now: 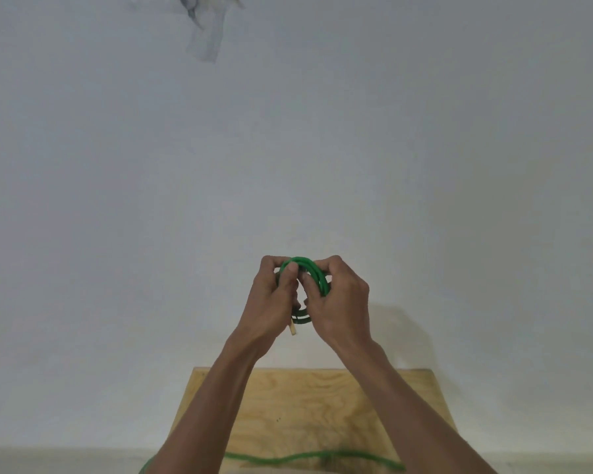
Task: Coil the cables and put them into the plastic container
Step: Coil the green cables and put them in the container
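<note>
Loose green cable (pixel 308 458) trails wavily across the near edge of the wooden board (pixel 308 405), passing under both forearms. Raised above the board's far edge, the left hand (pixel 271 302) and right hand (pixel 343 302) hold a green cable coil (pixel 317 273) between them, fingers and thumbs curled round its loops. Behind, a pale wall (pixel 117 165) leaves open room on every side.

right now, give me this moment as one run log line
step: coiling | left hand: grips coil | right hand: grips coil | loose cable: lies across board | container: not in view
</note>
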Demonstrator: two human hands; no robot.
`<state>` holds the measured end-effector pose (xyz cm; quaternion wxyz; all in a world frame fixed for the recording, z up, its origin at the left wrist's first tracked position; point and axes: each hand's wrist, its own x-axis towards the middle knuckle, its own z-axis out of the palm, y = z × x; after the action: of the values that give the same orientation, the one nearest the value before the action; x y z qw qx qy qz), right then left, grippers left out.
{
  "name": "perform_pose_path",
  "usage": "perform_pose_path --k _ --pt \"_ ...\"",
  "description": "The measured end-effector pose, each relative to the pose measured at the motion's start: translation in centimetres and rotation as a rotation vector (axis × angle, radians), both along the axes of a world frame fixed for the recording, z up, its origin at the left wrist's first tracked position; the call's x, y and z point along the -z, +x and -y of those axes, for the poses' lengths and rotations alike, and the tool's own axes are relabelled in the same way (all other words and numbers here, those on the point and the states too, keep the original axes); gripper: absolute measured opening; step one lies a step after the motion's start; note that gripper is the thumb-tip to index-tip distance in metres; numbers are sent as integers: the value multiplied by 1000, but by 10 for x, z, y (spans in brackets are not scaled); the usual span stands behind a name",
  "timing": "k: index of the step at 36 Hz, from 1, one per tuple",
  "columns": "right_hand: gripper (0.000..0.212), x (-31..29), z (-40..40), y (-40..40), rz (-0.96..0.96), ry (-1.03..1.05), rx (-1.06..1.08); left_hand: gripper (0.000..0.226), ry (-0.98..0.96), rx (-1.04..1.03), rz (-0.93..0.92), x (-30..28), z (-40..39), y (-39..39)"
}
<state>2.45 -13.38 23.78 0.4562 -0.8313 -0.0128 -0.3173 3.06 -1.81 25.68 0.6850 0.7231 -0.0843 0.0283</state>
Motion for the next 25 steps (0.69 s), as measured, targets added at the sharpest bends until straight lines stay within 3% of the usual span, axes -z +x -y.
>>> perform_pose_path --k 5,7,10,15,20,25 --pt "24 3 3 2 -45 -183 -96 10 75 -36 50 15 -9 0" --pt "19 3 5 3 -31 -255 -112 10 81 -20 55 19 -13 0" --pt "14 5 7 4 -59 -263 -162 12 85 10 49 24 -19 0" --pt "29 8 7 5 -73 -305 -241 15 57 49 -7 36 -28 0" --pt "16 30 -4 1 41 -239 -199 27 66 85 -23 37 -34 0" --pt "19 50 -17 -4 94 -242 -123 31 77 56 -29 50 -38 -3"
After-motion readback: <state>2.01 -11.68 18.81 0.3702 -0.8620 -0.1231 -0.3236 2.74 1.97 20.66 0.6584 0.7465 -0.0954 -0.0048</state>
